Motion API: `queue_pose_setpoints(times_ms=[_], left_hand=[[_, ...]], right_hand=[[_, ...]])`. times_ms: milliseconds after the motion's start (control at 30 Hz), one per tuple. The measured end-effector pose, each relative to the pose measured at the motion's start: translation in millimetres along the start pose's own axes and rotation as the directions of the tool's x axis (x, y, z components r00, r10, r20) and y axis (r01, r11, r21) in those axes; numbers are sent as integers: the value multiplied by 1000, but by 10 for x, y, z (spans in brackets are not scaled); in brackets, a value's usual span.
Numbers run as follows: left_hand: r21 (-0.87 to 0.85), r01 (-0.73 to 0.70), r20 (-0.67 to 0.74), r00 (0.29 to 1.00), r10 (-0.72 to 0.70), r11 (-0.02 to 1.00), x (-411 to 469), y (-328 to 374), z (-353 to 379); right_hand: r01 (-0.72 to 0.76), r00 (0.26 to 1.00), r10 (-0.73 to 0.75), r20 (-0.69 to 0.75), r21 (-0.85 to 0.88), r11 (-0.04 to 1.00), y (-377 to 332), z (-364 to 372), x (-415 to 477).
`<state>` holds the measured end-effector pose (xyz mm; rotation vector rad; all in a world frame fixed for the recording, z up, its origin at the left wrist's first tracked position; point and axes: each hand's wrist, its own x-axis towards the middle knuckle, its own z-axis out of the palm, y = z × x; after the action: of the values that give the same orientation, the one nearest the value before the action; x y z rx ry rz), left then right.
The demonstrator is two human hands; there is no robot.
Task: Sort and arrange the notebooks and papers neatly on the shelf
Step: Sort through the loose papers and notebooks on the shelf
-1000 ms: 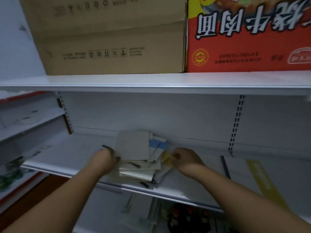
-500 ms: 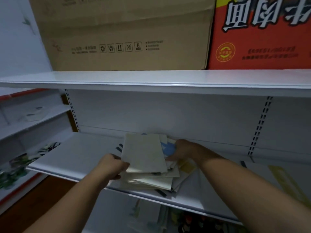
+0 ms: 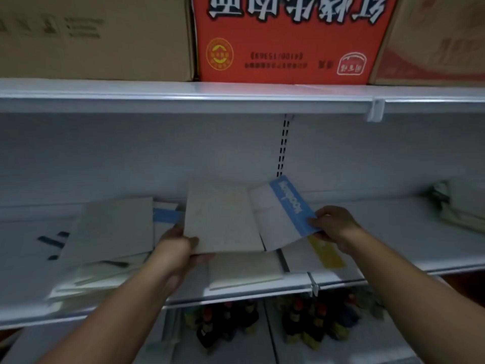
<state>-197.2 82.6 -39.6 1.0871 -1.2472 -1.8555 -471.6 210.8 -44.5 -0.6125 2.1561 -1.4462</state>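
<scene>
The left hand [image 3: 178,249] grips a pale notebook [image 3: 223,216] by its lower corner, fingers [image 3: 202,256] curled underneath. The right hand [image 3: 334,227] pinches a blue-banded notebook [image 3: 282,214] beside it. Both are raised above the shelf [image 3: 380,261], beside a loose stack [image 3: 110,235].

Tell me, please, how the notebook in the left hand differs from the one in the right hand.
The grey notebook has a plain cover; the blue-banded notebook is white with a lettered blue strip. The left hand grips the grey notebook's lower corner; the right hand pinches the blue-banded notebook's strip. Both are held above the shelf.
</scene>
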Motion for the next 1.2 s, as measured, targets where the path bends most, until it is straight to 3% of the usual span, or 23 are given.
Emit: queue_pose_setpoints(times_ms=[67, 133, 200, 267, 333, 367, 500, 567, 667, 733, 833, 900, 1033, 1200], left_hand=[[-40, 95, 24, 995, -94, 995, -10, -275, 145], [25, 173, -1, 985, -173, 985, -21, -435, 197], [269, 181, -80, 983, -165, 946, -18, -448, 149], [676, 107, -71, 994, -80, 729, -11, -337, -7], [862, 4, -27, 999, 38, 508, -71, -154, -175], [881, -41, -19, 992, 121, 472, -91, -47, -249], [846, -181, -57, 905, 422, 502, -75, 410, -570], [921, -82, -120, 870, 478, 380, -11, 569, -873], [975, 222, -215, 921, 326, 16, 114, 554, -1394], [963, 263, -235, 930, 282, -63, 127, 442, -1570], [971, 239, -217, 905, 365, -14, 64, 354, -1606], [964, 260, -264, 897, 356, 59, 34, 375, -1616], [890, 288, -373, 906, 200, 355, 19, 528, -1657], [656, 211, -343, 939, 38, 724, -139, 624, -1507]], right_hand=[[-42, 998, 35, -61, -121, 992, 286, -212, -36], [-49, 997, 21, -80, -368, 929, 541, -271, -59], [-49, 998, 14, -57, -695, 718, 669, -287, -42], [-35, 999, 5, -41, -795, 606, 599, -255, -40], [11, 999, -44, -21, -773, 634, 410, -116, -52], [62, 996, -84, 7, -742, 668, 288, 25, -58], [402, 915, -299, 270, -554, 729, -207, 954, -195], [550, 830, -399, 390, -447, 705, -403, 1459, -287], [687, 709, -445, 547, -392, 612, -594, 2103, -353], [738, 649, -428, 629, -385, 554, -689, 2401, -378], [734, 592, -335, 733, -320, 598, -815, 2623, -378], [692, 616, -239, 751, -371, 619, -863, 2713, -309], [633, 677, -117, 726, -494, 596, -929, 2748, -204], [601, 703, -44, 710, -560, 570, -942, 2575, -153]])
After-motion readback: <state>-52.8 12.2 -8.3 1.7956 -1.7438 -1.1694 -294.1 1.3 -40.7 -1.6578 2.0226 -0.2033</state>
